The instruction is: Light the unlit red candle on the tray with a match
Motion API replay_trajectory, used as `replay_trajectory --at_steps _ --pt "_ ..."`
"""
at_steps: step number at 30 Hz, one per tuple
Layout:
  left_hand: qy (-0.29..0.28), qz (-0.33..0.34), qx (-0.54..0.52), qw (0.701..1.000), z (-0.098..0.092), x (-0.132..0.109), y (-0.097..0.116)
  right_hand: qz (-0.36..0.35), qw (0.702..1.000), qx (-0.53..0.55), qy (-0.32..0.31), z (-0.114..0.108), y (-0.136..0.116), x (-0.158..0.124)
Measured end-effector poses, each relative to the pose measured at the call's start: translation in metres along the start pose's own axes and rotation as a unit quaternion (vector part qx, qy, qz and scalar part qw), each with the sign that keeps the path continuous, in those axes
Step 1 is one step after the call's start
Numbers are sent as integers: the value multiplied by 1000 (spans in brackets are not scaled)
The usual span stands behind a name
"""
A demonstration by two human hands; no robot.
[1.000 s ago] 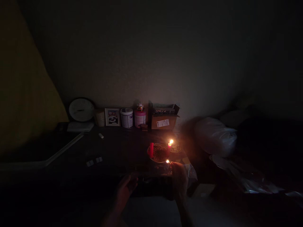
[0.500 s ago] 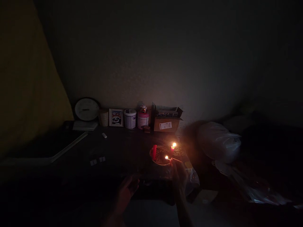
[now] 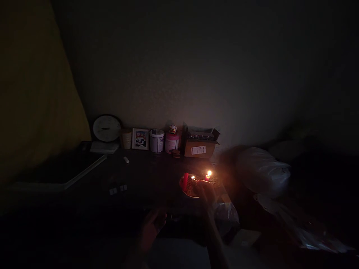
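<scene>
The room is nearly dark. My right hand [image 3: 206,190] reaches over a round dish [image 3: 187,188] on the dark table and pinches a lit match [image 3: 193,178], its small flame close to an unlit red candle [image 3: 185,179] standing in the dish. A second short red candle [image 3: 208,175] burns just to the right. My left hand [image 3: 153,226] hovers low near the table's front edge, fingers loosely curled, with nothing visible in it.
Along the wall stand a round clock [image 3: 106,128], a small framed picture [image 3: 140,139], two tubs [image 3: 156,140], and an open cardboard box [image 3: 200,146]. A white plastic bag [image 3: 262,171] lies to the right. Small white pieces [image 3: 117,189] lie on the table.
My right hand has moved forward and left with the lit match, from the dish's near edge to beside the unlit candle. The view has shifted slightly; my left hand has barely moved.
</scene>
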State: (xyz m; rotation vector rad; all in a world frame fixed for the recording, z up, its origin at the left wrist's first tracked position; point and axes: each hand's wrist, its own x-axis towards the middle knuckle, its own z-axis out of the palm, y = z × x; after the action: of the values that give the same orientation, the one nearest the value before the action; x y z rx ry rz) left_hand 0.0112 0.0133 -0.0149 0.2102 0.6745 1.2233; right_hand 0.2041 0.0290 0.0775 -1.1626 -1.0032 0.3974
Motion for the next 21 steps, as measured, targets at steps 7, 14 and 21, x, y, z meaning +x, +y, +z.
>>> replay_trajectory --at_steps 7,14,21 --pt "66 -26 12 997 -12 20 -7 20 1000 -21 -10 15 5 13" --pt "41 -19 -6 999 -19 20 -10 25 999 -21 -7 23 4 18" --pt "13 -22 -16 1000 -9 6 -2 28 999 -33 -26 27 6 19"
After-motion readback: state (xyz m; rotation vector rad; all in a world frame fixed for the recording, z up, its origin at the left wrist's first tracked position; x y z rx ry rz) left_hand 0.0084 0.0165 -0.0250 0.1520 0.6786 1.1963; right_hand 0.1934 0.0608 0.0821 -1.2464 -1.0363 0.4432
